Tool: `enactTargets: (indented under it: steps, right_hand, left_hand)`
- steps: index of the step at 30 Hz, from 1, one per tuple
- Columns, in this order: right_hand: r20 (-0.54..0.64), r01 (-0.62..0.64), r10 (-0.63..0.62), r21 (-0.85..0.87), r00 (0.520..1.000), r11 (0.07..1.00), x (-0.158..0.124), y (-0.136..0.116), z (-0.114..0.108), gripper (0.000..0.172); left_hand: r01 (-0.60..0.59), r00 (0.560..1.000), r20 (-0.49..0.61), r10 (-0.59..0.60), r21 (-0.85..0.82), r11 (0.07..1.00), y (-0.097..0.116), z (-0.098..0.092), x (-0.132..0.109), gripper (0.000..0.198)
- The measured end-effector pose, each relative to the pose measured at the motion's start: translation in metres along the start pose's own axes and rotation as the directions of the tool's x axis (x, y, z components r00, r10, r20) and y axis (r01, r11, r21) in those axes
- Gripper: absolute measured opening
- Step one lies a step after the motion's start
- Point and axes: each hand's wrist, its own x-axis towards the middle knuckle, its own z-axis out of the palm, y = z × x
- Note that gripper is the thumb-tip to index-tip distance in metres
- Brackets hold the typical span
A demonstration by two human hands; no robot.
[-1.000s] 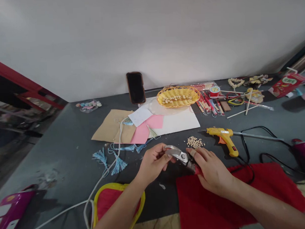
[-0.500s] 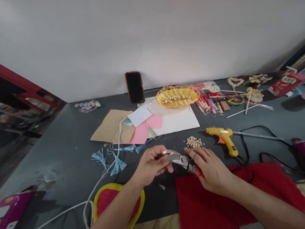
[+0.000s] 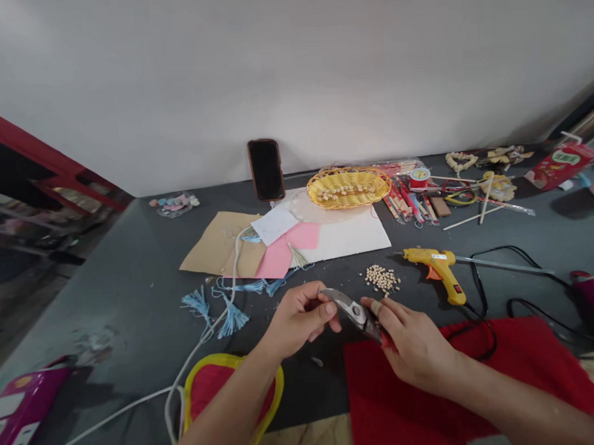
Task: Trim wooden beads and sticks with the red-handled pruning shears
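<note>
Yellow wicker basket (image 3: 348,187) holds beads (image 3: 342,193) beyond the shears (image 3: 355,314).

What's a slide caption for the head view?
Left hand and right hand hold red-handled shears beside loose beads and a yellow hot glue gun.

The steel-bladed, red-handled pruning shears (image 3: 353,313) had turned more edge-on, showing a narrower blade, between the person's bare left hand (image 3: 300,320) and right hand (image 3: 413,345).
</note>
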Motion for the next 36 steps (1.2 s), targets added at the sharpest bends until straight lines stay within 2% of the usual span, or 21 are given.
enactTargets:
  steps: [5, 10, 20, 24, 26, 28, 31, 34, 36]
  right_hand:
    - [-0.014, 0.015, -0.015, 0.036, 1.000, 0.999, 0.003, 0.006, 0.000, 0.057]
    - [-0.109, 0.064, -0.059, 0.045, 0.992, 0.997, 0.005, 0.011, -0.001, 0.057]
    - [-0.296, 0.026, 0.035, 0.200, 0.955, 0.979, 0.012, 0.017, -0.014, 0.019]
    - [-0.346, -0.087, 0.155, 0.202, 0.925, 0.975, 0.011, 0.014, -0.016, 0.009]
    - [-0.323, -0.132, 0.204, 0.232, 0.924, 0.964, 0.010, 0.012, -0.017, 0.010]
    - [-0.283, -0.120, 0.208, 0.298, 0.936, 0.947, 0.010, 0.011, -0.018, 0.007]
    - [-0.188, -0.066, 0.157, 0.415, 0.970, 0.908, 0.010, 0.011, -0.017, 0.007]
    - [-0.076, -0.051, 0.098, 0.475, 0.992, 0.879, 0.010, 0.011, -0.012, 0.009]
    - [-0.084, -0.030, 0.078, 0.464, 0.993, 0.885, 0.009, 0.011, -0.008, 0.007]
  left_hand:
    - [0.011, 0.999, -0.030, -0.009, 0.058, 0.998, -0.004, -0.004, 0.007, 0.040]
    - [0.028, 0.998, -0.049, -0.026, 0.056, 0.998, -0.008, -0.005, 0.013, 0.040]
    - [0.031, 0.996, -0.087, -0.028, 0.030, 0.999, -0.008, -0.007, 0.012, 0.034]
    - [0.032, 0.994, -0.101, -0.032, 0.003, 0.999, -0.007, -0.008, 0.012, 0.036]
    - [0.033, 0.994, -0.102, -0.034, -0.008, 0.999, -0.007, -0.008, 0.013, 0.036]
    - [0.038, 0.994, -0.100, -0.040, -0.022, 0.999, -0.008, -0.008, 0.013, 0.036]
    - [0.033, 0.993, -0.112, -0.039, -0.052, 0.998, -0.009, -0.009, 0.013, 0.035]
    - [-0.031, 0.987, -0.160, 0.013, -0.114, 0.993, -0.009, -0.010, 0.013, 0.035]
    - [-0.086, 0.980, -0.192, 0.057, -0.150, 0.985, -0.008, -0.011, 0.013, 0.035]
